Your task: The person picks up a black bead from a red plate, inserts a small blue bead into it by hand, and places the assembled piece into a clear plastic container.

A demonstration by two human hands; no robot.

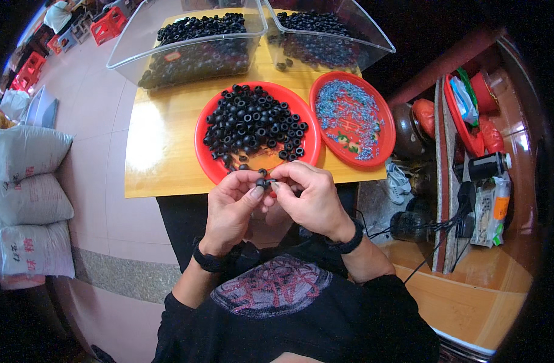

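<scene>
Just past the table's near edge, my left hand (228, 206) pinches a small round black piece (262, 183) between thumb and fingers. My right hand (313, 196) is closed beside it, its thumb and forefinger pressed together at the piece's right side. Whatever lies between those fingertips is too small to make out. Beyond both hands is a red plate (203, 162) heaped with black ring-like pieces (247, 121) with round holes. To its right, a second red plate (387, 142) carries many tiny blue pieces (343, 103).
Two clear plastic bins (195, 57) (331, 45) of black pieces stand at the back of the yellow wooden table (153, 175). Stacked white sacks (32, 199) sit on the floor at left. On the right are a shelf, shoes (397, 181), cables and a black bottle (489, 165).
</scene>
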